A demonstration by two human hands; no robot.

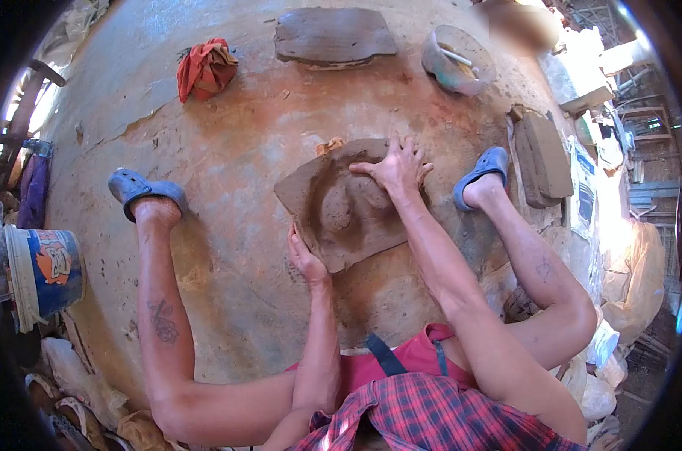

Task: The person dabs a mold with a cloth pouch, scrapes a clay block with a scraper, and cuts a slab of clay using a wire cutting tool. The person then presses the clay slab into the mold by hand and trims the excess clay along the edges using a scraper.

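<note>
A grey-brown slab of wet clay (296, 184) lies on the floor between the legs, with a hollow worked into its middle and raised lumps inside. My right hand (397, 167) rests on the slab's upper right side, fingers spread over the rim and thumb reaching inward toward the hollow. Against the lower left edge, my left hand (308, 259) is laid on its side, fingers extended along the clay. Part of the right rim is hidden beneath my right hand and forearm.
Farther off are a red cloth (206, 69), a flat clay slab (333, 36) and a bowl (457, 60) with a white stick-like thing inside. Stacked clay blocks (540, 158) stand at right, beyond one blue clog (482, 174). At left is a bucket (29, 278).
</note>
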